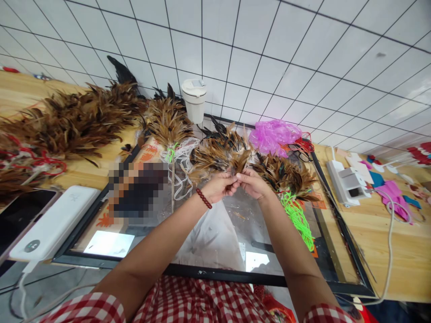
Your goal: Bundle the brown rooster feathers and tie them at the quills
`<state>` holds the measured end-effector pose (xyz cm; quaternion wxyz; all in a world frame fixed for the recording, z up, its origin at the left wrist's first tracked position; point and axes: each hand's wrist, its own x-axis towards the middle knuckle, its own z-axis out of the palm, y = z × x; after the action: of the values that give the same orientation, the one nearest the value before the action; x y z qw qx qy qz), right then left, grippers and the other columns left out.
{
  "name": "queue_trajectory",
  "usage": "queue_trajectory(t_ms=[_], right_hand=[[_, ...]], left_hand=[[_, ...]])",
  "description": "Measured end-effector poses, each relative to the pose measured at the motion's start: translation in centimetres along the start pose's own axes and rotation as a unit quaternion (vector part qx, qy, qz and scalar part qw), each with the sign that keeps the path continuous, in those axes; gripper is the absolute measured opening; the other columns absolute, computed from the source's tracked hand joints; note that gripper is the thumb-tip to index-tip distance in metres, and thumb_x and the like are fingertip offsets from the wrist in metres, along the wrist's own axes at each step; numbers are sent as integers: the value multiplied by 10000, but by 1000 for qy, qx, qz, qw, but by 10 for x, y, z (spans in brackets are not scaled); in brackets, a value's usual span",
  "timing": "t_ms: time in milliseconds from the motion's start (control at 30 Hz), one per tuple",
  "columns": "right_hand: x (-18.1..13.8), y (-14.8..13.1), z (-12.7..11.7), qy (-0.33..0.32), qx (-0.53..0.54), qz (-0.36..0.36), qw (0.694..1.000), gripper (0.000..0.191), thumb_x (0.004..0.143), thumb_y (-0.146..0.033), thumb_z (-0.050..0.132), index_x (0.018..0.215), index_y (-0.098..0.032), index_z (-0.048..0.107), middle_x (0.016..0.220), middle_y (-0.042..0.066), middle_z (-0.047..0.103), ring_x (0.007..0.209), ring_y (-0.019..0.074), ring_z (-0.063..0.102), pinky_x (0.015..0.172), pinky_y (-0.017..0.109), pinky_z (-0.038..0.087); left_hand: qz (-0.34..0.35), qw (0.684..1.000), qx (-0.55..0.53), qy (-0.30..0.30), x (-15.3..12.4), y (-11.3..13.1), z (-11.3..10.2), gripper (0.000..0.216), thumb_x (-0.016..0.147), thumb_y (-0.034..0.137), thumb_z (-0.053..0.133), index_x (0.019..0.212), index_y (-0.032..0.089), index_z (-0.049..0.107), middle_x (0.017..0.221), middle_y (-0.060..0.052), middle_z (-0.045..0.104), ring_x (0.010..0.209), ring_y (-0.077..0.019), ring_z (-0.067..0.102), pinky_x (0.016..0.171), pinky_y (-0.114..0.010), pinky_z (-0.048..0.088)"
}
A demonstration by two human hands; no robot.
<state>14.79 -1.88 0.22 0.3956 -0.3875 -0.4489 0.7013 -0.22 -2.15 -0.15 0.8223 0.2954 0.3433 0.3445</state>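
My left hand (219, 186), with a dark red bead bracelet on the wrist, and my right hand (253, 184) meet above a black-framed glass panel (215, 271). Both pinch the base of a small bunch of brown feathers (232, 158) that fans away from me. Their fingers are closed round the quills. A bundle of feathers tied with green cord (170, 123) lies to the left of my hands. Another feather bundle (286, 172) with bright green string (298, 217) lies just right of my right hand.
A large heap of brown feathers (67, 119) covers the wooden table at left. A white lidded cup (194, 99) stands by the tiled wall. Pink plastic (274, 134), a white power strip (341, 181), a white power bank (55, 222) and a phone (20, 213) lie around.
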Motion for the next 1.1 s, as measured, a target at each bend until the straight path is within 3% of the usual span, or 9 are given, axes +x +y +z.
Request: queue_trajectory(t_ms=[133,300,500,600,700,833,900,1000,1100], right_hand=[[-1,1,0,21,31,8,999,353,605,-445,801,625,-144,620,481,-19,593,440,111,560,478,243,472],[1,3,4,104,22,-2,994,406,557,-433,828,487,-160,535,369,-71,438,300,63,376,315,212,296],[4,3,5,115,-76,-82,987,379,637,-500,759,694,-169,584,569,-36,552,471,78,463,452,216,402],[3,0,3,119,-236,-193,945,676,549,-474,822,1112,-203,565,980,38,606,674,111,533,606,259,480],[0,-3,3,133,-421,-265,857,873,600,-473,802,1342,-217,418,1173,107,542,789,161,554,722,323,495],[-5,-8,7,194,-585,-306,726,704,761,-476,674,1366,-223,417,1236,143,542,1025,263,558,842,388,452],[-9,-15,10,211,-627,-301,687,600,793,-459,644,1318,-218,480,1233,146,561,1086,284,544,844,385,436],[-19,-29,11,157,-649,-226,710,365,787,-408,663,1097,-215,644,1044,94,659,861,217,611,705,311,436],[-36,-37,14,24,-661,-116,741,129,718,-347,728,750,-222,714,712,8,680,589,132,555,567,253,363]], left_hand=[[-26,999,15,-35,-2,0,0,259,628,303,799,703,98,660,542,-10,576,414,-62,517,382,-158,386],[-28,996,20,-79,-4,1,-1,306,669,359,774,809,102,685,721,-96,676,611,-148,654,585,-272,545],[9,999,-33,-8,1,-2,-1,203,703,269,756,713,96,650,684,-74,663,627,-133,648,626,-271,550],[35,994,-106,18,3,-1,-2,135,718,221,739,718,122,647,717,-44,663,628,-99,620,684,-275,554],[24,992,-119,18,2,0,-3,124,726,217,728,708,128,643,674,-14,624,593,-80,583,710,-289,554],[27,992,-122,10,0,3,-3,136,722,220,727,708,127,629,666,-6,604,665,-110,614,747,-324,548],[68,990,-119,20,0,4,-1,147,719,223,728,703,120,623,719,-22,633,684,-108,618,744,-304,535],[142,982,-99,78,1,3,1,178,719,254,729,701,117,618,724,-35,651,668,-101,615,682,-252,506],[165,976,-67,123,3,2,2,193,715,272,730,733,103,639,635,-17,614,550,-76,556,547,-206,440]])
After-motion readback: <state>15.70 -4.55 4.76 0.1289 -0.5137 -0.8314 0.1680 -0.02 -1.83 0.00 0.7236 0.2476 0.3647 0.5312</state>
